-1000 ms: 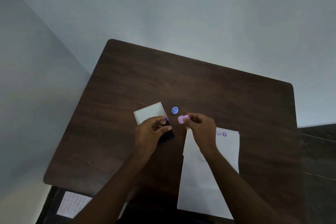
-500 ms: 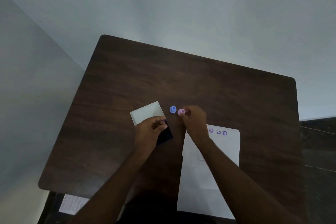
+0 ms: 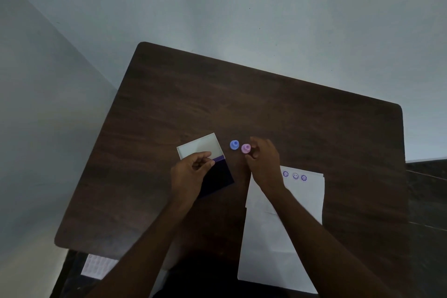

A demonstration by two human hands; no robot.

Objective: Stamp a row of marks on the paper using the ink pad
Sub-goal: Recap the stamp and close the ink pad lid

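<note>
A white paper lies on the dark wooden table at the right, with a short row of three purple face marks along its top edge. Left of it sits the ink pad, dark purple, its white lid folded open behind. My left hand rests on the pad, fingers pinching its far edge. A pink stamp stands upright beside a blue stamp. My right hand has its fingertips at the pink stamp's right side.
A white sheet with small printed rows lies below the table's near left corner. A dark surface adjoins the table on the right. Pale walls close in behind and to the left.
My right hand carried the pink stamp away from the paper and set it down beside the blue stamp. My left hand stayed on the ink pad.
</note>
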